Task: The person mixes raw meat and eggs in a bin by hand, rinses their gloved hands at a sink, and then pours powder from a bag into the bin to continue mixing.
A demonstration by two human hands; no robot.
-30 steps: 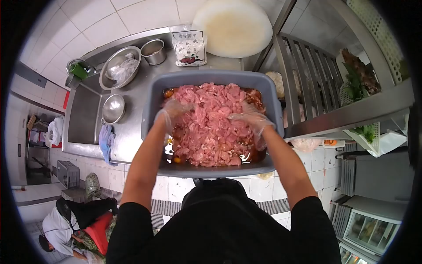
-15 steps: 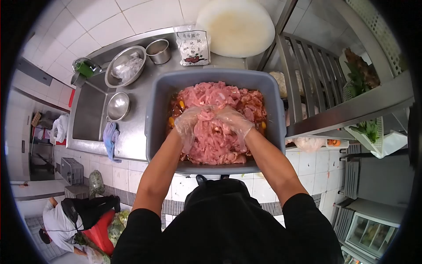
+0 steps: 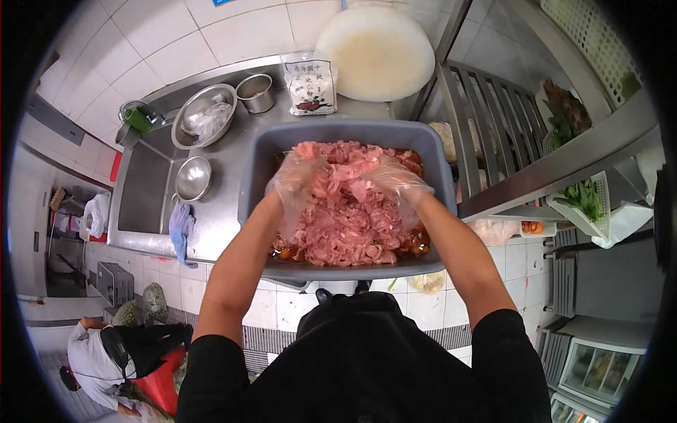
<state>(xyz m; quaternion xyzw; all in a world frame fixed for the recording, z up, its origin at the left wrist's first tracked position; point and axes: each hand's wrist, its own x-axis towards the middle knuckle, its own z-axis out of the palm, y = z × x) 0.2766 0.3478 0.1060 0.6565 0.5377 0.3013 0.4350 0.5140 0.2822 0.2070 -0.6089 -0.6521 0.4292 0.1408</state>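
A deep grey plastic tub (image 3: 352,272) holds a heap of sliced raw meat (image 3: 345,229) in dark brown liquid, with small yellow bits at its edges. My left hand (image 3: 297,178), in a clear plastic glove, is closed around a clump of meat slices on the left of the heap. Opposite it, my right hand (image 3: 392,176), gloved the same way, grips more slices. Meat strands stretch between the two hands. Some fingertips are hidden in the meat.
Behind the tub stand a printed white bag (image 3: 310,88), a round cutting board (image 3: 375,55) and a steel pot (image 3: 255,94). Steel bowls (image 3: 193,178) and a sink (image 3: 144,187) lie left. A metal rack (image 3: 557,173) stands right. Another person (image 3: 102,356) bends at lower left.
My hands have moved apart, from meeting at the heap's middle to either side, lifting meat between them. The view has shifted slightly, and the heap's top has changed shape.
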